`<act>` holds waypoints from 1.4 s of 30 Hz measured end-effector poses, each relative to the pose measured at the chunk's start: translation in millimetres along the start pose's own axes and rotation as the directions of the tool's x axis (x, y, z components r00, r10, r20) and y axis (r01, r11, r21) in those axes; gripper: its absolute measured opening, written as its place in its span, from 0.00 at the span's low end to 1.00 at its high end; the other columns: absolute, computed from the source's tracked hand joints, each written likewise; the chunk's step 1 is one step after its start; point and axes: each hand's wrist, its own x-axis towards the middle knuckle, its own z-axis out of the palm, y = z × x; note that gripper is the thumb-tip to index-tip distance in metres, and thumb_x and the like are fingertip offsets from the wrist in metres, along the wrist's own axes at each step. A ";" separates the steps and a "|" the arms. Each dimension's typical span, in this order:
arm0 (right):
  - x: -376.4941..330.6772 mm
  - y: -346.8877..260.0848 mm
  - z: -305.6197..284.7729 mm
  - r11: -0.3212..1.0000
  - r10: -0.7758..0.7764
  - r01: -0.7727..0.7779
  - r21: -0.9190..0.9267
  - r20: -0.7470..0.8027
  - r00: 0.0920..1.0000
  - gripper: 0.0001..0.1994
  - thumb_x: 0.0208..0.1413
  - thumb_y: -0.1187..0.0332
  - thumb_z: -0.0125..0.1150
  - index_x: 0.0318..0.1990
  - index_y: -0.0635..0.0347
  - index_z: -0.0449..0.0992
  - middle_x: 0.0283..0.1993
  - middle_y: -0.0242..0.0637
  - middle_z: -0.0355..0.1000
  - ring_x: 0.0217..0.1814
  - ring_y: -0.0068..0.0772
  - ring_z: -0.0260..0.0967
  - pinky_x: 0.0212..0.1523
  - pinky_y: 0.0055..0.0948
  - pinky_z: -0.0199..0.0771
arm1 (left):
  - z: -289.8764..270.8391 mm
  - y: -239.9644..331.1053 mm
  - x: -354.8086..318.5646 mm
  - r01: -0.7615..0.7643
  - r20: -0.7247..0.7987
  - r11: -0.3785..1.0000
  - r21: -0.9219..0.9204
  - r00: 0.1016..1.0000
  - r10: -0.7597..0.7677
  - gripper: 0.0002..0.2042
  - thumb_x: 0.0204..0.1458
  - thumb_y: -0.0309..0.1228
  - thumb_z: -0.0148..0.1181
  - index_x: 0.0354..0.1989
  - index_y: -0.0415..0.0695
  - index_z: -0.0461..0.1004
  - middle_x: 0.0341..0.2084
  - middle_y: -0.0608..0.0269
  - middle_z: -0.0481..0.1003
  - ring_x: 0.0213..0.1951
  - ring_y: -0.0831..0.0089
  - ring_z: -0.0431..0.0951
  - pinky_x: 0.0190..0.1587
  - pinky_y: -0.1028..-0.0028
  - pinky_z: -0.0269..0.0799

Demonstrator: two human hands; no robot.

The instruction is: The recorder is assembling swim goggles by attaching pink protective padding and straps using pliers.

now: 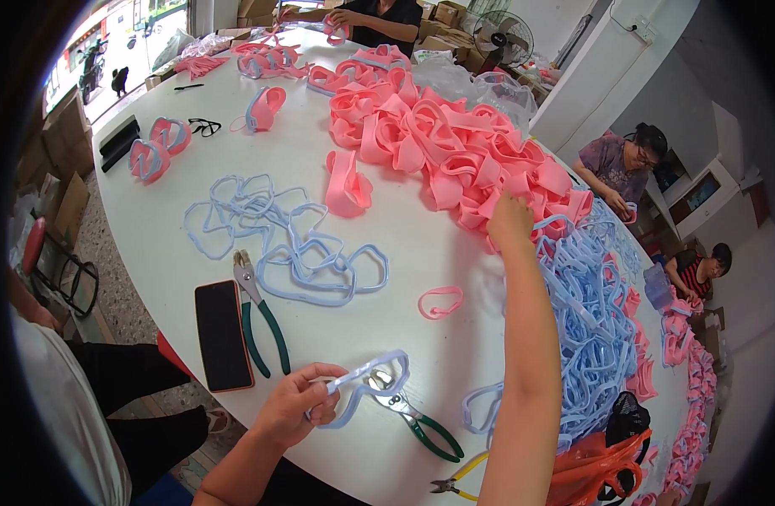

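Observation:
My left hand (299, 405), low in the middle, is closed on a light blue looped band (393, 364). The loop stretches out to the right over green-handled pliers (404, 407) lying on the table. My right arm reaches far forward, and my right hand (512, 221) touches the near edge of a large heap of pink bands (438, 126). Its fingertips are hidden, so I cannot see whether they grip a band. Just right of that forearm spreads a tangled heap of light blue bands (581, 312). A small pink loop (440, 303) lies alone on the white table (387, 261).
Left of centre lie a phone (222, 336), a second pair of green-handled pliers (261, 312) and loose blue loops (311, 253). Yellow-handled cutters (456, 482) and a red plastic bag (594, 472) sit near right. Several people are around the table; one person (623, 164) works at right.

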 end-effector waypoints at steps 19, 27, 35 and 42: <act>-335.7 -64.2 -143.2 0.561 -0.669 0.804 0.198 -0.464 0.581 0.19 0.46 0.73 0.62 0.49 0.55 0.75 0.38 0.29 0.72 0.44 0.31 0.71 0.43 0.35 0.61 | -3.8 -49.0 -6.5 -0.002 0.140 0.902 -0.431 0.988 0.069 0.27 0.61 0.49 0.49 0.58 0.38 0.63 0.33 0.65 0.70 0.30 0.79 0.66 0.34 0.77 0.66; -412.8 -74.5 -105.3 0.540 -0.725 0.806 0.242 -0.353 0.591 0.15 0.47 0.67 0.58 0.44 0.57 0.76 0.36 0.31 0.70 0.46 0.30 0.68 0.49 0.34 0.64 | 13.7 -60.5 -43.1 -0.233 0.185 0.931 0.282 0.965 0.185 0.41 0.44 0.27 0.67 0.67 0.39 0.50 0.58 0.48 0.59 0.54 0.66 0.69 0.53 0.70 0.71; -361.4 -51.5 -96.2 0.554 -0.198 0.392 0.734 -0.342 0.919 0.12 0.49 0.68 0.65 0.41 0.62 0.75 0.42 0.42 0.71 0.46 0.46 0.68 0.47 0.39 0.68 | 5.3 -60.3 -43.0 -0.202 0.059 0.892 0.405 0.979 0.195 0.40 0.39 0.15 0.58 0.67 0.41 0.54 0.58 0.49 0.59 0.42 0.74 0.73 0.43 0.78 0.72; -308.3 -37.8 -43.8 0.593 -0.186 0.150 0.791 -0.047 0.981 0.11 0.52 0.71 0.61 0.43 0.63 0.76 0.34 0.40 0.72 0.35 0.39 0.70 0.38 0.34 0.69 | 7.1 -68.3 -25.9 -0.326 0.192 0.832 0.449 0.945 0.266 0.38 0.38 0.16 0.57 0.65 0.39 0.57 0.56 0.51 0.63 0.41 0.74 0.75 0.30 0.84 0.73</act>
